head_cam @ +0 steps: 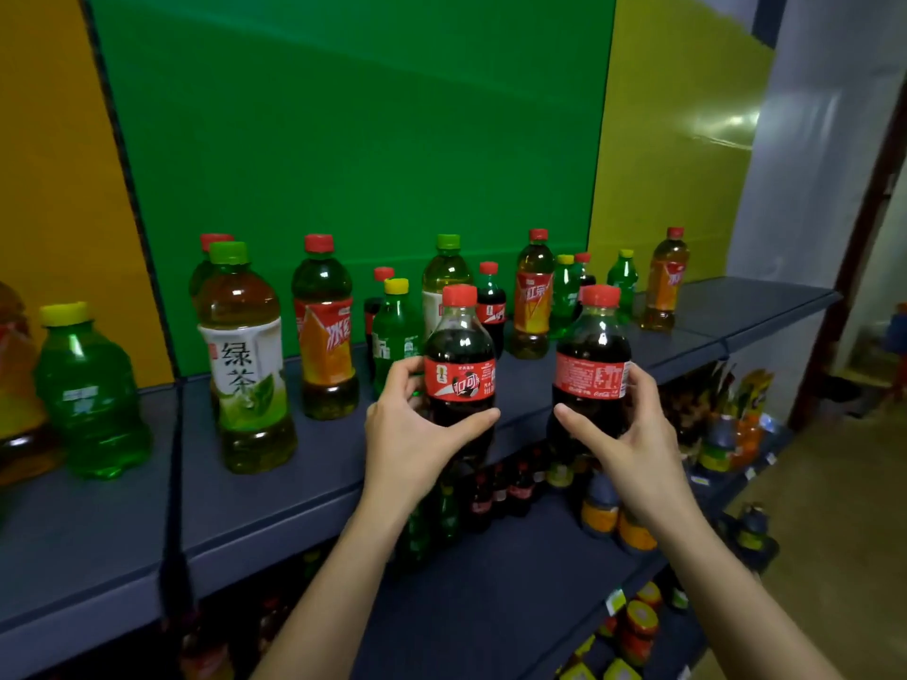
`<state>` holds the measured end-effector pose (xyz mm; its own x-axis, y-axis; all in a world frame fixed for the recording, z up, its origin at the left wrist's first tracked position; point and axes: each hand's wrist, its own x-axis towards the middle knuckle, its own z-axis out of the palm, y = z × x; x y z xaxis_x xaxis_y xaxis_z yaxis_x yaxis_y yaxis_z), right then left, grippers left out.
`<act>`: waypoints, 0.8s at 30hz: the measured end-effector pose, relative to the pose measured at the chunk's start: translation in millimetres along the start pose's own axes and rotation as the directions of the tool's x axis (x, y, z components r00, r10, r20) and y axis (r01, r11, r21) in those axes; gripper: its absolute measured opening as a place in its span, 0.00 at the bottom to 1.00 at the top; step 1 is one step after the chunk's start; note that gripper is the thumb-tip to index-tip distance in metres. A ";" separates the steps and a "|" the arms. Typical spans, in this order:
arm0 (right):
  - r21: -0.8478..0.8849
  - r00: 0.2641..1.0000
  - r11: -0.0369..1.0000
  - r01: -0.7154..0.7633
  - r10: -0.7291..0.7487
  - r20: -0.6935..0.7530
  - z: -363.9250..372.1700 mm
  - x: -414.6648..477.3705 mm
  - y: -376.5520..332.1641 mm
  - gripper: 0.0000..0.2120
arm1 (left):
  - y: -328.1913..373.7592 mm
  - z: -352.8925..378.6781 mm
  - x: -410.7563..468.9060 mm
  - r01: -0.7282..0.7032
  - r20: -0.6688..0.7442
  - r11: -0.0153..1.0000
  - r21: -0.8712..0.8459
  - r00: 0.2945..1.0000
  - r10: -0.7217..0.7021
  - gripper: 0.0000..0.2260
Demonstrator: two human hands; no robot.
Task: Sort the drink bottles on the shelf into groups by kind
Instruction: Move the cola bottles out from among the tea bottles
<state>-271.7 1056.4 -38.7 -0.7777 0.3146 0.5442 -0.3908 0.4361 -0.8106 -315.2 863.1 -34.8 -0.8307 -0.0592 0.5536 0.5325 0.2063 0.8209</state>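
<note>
Hands [417, 434] gripping cola bottles [460, 365], dark shelf [314, 463], green backboard [353, 130]

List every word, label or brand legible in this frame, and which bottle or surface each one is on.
"绿茶": white label of the green tea bottle.
"冰红": partly shown on the iced tea bottle.
"红茶": farther iced tea bottle.
"可口": partly shown on the cola in the left hand.
"Coca-Cola": small script on the cola in the right hand; its fine print is unreadable.
Green soda labels, far bottles and lower-shelf tags: too blurred.
</note>
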 end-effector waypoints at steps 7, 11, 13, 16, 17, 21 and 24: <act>0.122 0.993 0.993 -0.001 -0.014 0.120 3.6 78.5 53.1 0.34 | -13.4 49.7 35.6 0.011 -0.104 0.996 0.084 0.995 -0.002 0.30; 0.158 0.977 0.987 0.017 -0.050 0.208 5.6 120.1 86.7 0.36 | -22.9 83.8 48.7 0.036 -0.184 0.992 0.124 0.983 -0.012 0.30; 0.163 0.959 0.986 0.025 -0.069 0.273 5.0 143.8 102.7 0.36 | -26.7 103.8 56.5 0.055 -0.233 0.989 0.140 0.972 -0.022 0.31; 0.174 0.938 0.984 0.041 -0.098 0.334 6.3 176.7 120.2 0.38 | -28.4 128.9 69.0 0.088 -0.290 0.981 0.173 0.956 -0.034 0.32; 0.184 0.929 0.982 0.040 -0.104 0.354 7.0 185.9 125.6 0.39 | -29.1 136.5 73.2 0.095 -0.310 0.978 0.187 0.950 -0.033 0.32; 0.213 0.895 0.976 0.040 -0.130 0.427 13.2 212.3 145.1 0.41 | -37.7 159.8 87.4 0.131 -0.400 0.960 0.247 0.916 -0.022 0.33; 0.246 0.872 0.969 0.023 -0.140 0.468 19.1 223.4 153.1 0.40 | -46.7 170.0 95.3 0.164 -0.443 0.940 0.299 0.896 -0.015 0.33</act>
<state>-514.7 1177.4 -45.4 -0.8544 -0.1814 0.4870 -0.5180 0.2222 -0.8260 -446.9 1013.8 -44.1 -0.6806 -0.4891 0.5456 0.3157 0.4762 0.8207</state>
